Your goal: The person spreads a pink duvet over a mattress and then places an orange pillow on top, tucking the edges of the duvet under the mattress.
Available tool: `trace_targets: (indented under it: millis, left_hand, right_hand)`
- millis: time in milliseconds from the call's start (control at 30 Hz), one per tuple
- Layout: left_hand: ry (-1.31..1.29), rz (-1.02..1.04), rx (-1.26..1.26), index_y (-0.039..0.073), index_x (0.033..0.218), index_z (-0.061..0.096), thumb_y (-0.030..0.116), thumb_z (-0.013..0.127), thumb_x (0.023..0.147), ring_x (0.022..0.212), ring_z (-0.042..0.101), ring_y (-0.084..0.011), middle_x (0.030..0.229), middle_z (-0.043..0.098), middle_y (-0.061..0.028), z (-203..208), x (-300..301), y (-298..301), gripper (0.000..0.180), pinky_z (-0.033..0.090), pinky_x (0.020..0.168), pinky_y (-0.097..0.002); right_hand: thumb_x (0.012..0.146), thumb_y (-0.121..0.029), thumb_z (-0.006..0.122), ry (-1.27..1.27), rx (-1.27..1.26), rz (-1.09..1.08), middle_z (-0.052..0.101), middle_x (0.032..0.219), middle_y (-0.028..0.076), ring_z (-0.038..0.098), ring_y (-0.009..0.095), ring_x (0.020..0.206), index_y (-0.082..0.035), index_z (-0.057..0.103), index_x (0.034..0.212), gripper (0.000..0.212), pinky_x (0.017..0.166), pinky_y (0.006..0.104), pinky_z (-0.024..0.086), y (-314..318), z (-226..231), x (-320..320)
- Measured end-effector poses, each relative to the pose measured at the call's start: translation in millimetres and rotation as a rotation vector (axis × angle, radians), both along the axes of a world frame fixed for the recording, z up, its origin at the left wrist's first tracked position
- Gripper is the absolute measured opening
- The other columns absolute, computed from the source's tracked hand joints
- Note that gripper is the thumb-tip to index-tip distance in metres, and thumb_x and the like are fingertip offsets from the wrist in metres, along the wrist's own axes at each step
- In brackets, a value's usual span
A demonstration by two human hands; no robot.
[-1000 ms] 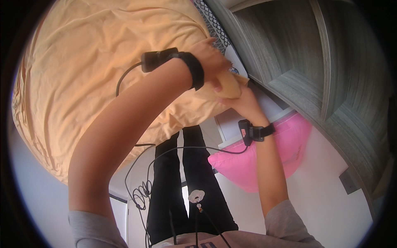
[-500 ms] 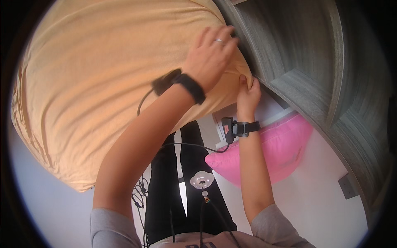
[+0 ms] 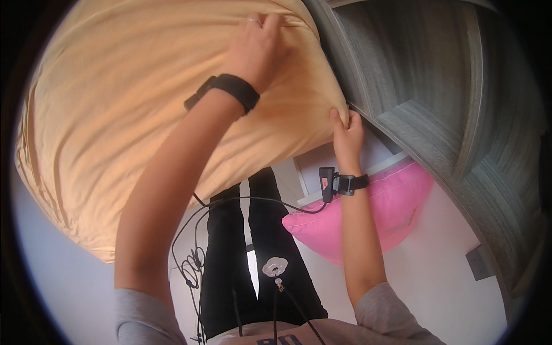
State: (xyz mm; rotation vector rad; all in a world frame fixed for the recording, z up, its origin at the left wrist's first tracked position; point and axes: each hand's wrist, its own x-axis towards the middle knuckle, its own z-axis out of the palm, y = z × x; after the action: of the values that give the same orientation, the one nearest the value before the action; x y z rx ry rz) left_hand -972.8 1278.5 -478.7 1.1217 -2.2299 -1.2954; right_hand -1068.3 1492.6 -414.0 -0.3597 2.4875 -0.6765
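A peach-coloured fitted sheet point(image 3: 144, 86) covers a mattress, with long wrinkles running across it. My left hand point(image 3: 259, 49) is on the sheet close to the far right side, its fingers curled closed on the fabric, where small folds gather; the fingertips are partly hidden. At the near right corner of the sheet, my right hand point(image 3: 348, 135) pinches the edge of the cloth between thumb and fingers. Black straps with small devices circle both wrists, and a cable hangs from the right one.
A grey wood-grain headboard or cabinet point(image 3: 425, 132) with shelves runs along the right side of the mattress. Below my right forearm lies a pink pillow point(image 3: 368, 218) on the pale floor. Looped black cables point(image 3: 192, 267) dangle beside my legs. A white flower-shaped pendant point(image 3: 275, 267) hangs before me.
My left hand has moved left and away from the sheet's right edge, its fingers now curled. The right hand stays at the corner, slightly lower, and the cloth there lies smoother.
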Motion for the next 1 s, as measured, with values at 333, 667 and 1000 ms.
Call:
trace_targets:
  millis: [333,667,1000]
  left_hand:
    - [0.042,-0.534,-0.312,0.007,0.09,0.056,0.014,0.046,0.076,0.073,0.056,-0.0262,0.086,0.055,-0.0081,34.5,-33.5,6.7,0.019,0.045,0.061,-0.0356]
    - [-0.426,-0.652,-0.361,0.009,0.083,0.058,0.011,0.046,0.074,0.068,0.059,-0.021,0.089,0.055,-0.0082,47.7,-61.4,1.2,0.015,0.046,0.056,-0.0314]
    - [0.18,-0.275,-0.195,0.002,0.084,0.044,0.019,0.047,0.076,0.09,0.05,-0.0286,0.089,0.055,-0.016,7.3,-83.8,49.7,0.02,0.036,0.085,-0.0375]
  right_hand:
    - [0.076,-0.009,0.053,-0.25,0.011,-0.127,0.056,0.084,0.006,0.053,0.014,0.076,0.0,0.047,0.1,0.026,0.067,0.0247,0.042,21.3,1.7,-19.5]
    - [0.081,-0.013,0.047,-0.198,0.172,-0.167,0.058,0.081,0.014,0.058,0.021,0.068,0.004,0.045,0.1,0.026,0.058,0.0279,0.044,16.4,25.0,-28.1]
    - [0.082,-0.008,0.048,-0.225,-0.633,-0.606,0.05,0.101,0.016,0.049,0.021,0.097,0.002,0.042,0.103,0.024,0.091,0.0325,0.035,18.7,8.9,-49.5]
